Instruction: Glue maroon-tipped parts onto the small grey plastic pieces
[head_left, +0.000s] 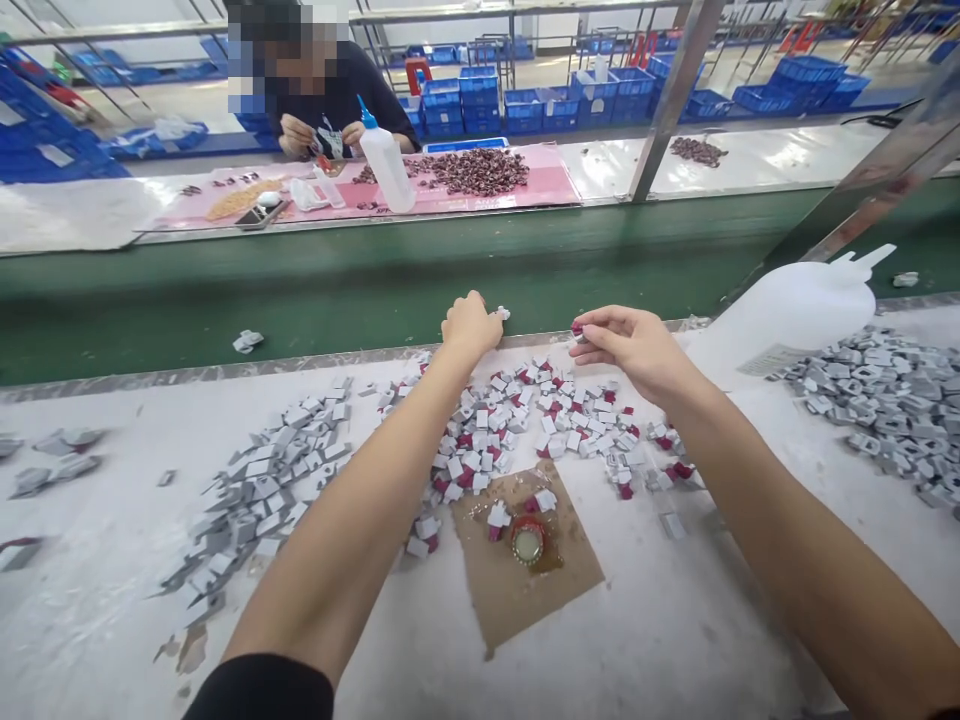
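My left hand (474, 324) reaches to the far edge of the white table, its fingers curled down over the green belt (360, 275). A small whitish piece (503, 313) shows beside its fingertips; whether the fingers hold it is hard to tell. My right hand (626, 345) pinches a small grey and dark red plastic part (577, 329) between thumb and fingers, above the table's far edge. Below both hands spreads a pile of similar grey and red parts (480, 425). Nearer me, a brown cardboard piece (525, 610) carries a small round cap (528, 542) and a few parts.
A white squeeze bottle (787, 315) lies tilted at the right, beside a heap of grey parts (892, 400). More grey parts (270, 480) lie at the left. Across the belt, a person (337, 90) sits behind a pink mat (551, 175) with dark pieces and a bottle (388, 170).
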